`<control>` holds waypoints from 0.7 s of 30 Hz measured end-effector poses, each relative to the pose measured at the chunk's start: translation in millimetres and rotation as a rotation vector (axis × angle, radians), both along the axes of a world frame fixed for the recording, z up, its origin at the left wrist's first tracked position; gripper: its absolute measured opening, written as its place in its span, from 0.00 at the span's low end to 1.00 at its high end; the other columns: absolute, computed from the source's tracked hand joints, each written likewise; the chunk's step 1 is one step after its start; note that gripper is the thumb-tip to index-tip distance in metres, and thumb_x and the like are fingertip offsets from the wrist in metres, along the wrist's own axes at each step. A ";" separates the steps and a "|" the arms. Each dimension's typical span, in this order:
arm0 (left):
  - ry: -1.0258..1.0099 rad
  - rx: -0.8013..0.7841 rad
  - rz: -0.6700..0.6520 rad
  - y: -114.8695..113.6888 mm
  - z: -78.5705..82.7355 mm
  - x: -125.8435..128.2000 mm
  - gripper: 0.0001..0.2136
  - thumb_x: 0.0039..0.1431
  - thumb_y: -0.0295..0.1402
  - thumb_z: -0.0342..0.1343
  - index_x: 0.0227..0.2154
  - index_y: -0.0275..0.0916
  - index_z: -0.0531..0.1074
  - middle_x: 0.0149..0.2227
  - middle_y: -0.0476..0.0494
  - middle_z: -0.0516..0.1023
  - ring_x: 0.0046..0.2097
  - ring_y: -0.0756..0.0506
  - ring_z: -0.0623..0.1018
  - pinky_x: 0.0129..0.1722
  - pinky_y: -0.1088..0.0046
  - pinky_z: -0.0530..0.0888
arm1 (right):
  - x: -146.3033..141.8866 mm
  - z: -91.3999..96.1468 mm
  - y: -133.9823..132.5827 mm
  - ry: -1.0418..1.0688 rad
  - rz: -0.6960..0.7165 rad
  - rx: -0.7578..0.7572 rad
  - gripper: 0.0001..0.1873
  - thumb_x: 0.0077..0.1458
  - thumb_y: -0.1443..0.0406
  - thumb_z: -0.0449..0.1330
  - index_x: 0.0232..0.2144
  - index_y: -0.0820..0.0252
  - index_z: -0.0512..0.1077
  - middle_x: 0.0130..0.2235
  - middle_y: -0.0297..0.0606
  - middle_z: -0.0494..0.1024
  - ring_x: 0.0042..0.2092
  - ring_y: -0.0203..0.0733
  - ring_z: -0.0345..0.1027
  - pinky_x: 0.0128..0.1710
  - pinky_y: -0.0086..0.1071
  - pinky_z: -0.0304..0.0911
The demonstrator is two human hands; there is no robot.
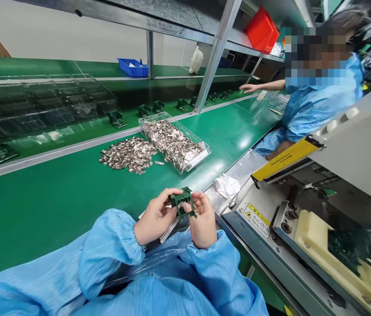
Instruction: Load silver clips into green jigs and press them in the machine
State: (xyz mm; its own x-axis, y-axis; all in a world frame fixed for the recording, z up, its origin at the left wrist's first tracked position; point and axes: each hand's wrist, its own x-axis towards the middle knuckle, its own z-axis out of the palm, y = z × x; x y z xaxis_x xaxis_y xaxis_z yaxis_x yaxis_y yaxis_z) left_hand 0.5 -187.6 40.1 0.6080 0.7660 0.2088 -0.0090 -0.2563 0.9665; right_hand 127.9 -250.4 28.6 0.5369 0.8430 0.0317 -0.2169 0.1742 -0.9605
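My left hand [155, 217] and my right hand [203, 219] are both closed on a small dark green circuit-board part [181, 202], held between them just above the near edge of the green bench [56, 197]. A white ribbed strip [169, 230] shows under my left fingers. Both arms wear light blue sleeves. A loose pile of small silver metal pieces [127, 153] lies on the bench beyond my hands, beside a clear plastic tray [201, 154] filled with more of them.
A grey machine [304, 228] with a yellow warning label and a cream fixture stands to the right. A crumpled white cloth [226, 185] lies by it. Green parts [117, 118] ride the conveyor behind. A co-worker in blue [313, 101] reaches over the belt at far right.
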 end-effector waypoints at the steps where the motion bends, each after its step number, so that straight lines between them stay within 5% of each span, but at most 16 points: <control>1: 0.014 -0.006 -0.019 -2.1 2.5 -0.1 0.15 0.61 0.31 0.53 0.50 0.39 0.67 0.44 0.41 0.76 0.38 0.48 0.77 0.37 0.74 0.74 | 1.0 1.4 -2.2 0.035 0.011 0.005 0.21 0.44 0.61 0.69 0.38 0.57 0.65 0.35 0.35 0.73 0.36 0.37 0.69 0.37 0.31 0.66; 10: 0.100 0.099 -0.256 -15.8 34.5 19.4 0.15 0.61 0.30 0.50 0.51 0.40 0.65 0.46 0.41 0.76 0.42 0.47 0.78 0.40 0.74 0.77 | 29.1 14.9 -41.1 0.044 0.022 0.077 0.20 0.45 0.63 0.69 0.38 0.55 0.65 0.35 0.34 0.75 0.37 0.39 0.72 0.37 0.32 0.70; 15: 0.222 0.242 -0.486 -22.7 62.4 58.6 0.16 0.60 0.27 0.50 0.52 0.41 0.66 0.46 0.42 0.77 0.41 0.47 0.78 0.39 0.74 0.76 | 67.5 42.7 -108.9 -0.466 -0.016 0.100 0.38 0.50 0.65 0.68 0.61 0.50 0.60 0.60 0.45 0.65 0.59 0.52 0.62 0.54 0.45 0.64; 18: 0.197 0.295 -0.734 -35.3 80.1 95.0 0.19 0.60 0.26 0.51 0.54 0.42 0.64 0.47 0.42 0.77 0.43 0.46 0.78 0.40 0.72 0.76 | 83.0 57.4 -157.4 -0.686 -0.140 0.082 0.35 0.49 0.64 0.69 0.59 0.47 0.64 0.58 0.43 0.68 0.60 0.54 0.61 0.60 0.51 0.57; 21: 0.078 0.199 -0.992 -53.6 93.2 142.5 0.26 0.60 0.29 0.54 0.61 0.42 0.56 0.49 0.38 0.77 0.46 0.44 0.79 0.44 0.68 0.77 | 101.4 62.9 -208.8 -0.655 -0.371 0.059 0.33 0.46 0.59 0.71 0.55 0.49 0.68 0.53 0.45 0.73 0.55 0.56 0.67 0.55 0.52 0.64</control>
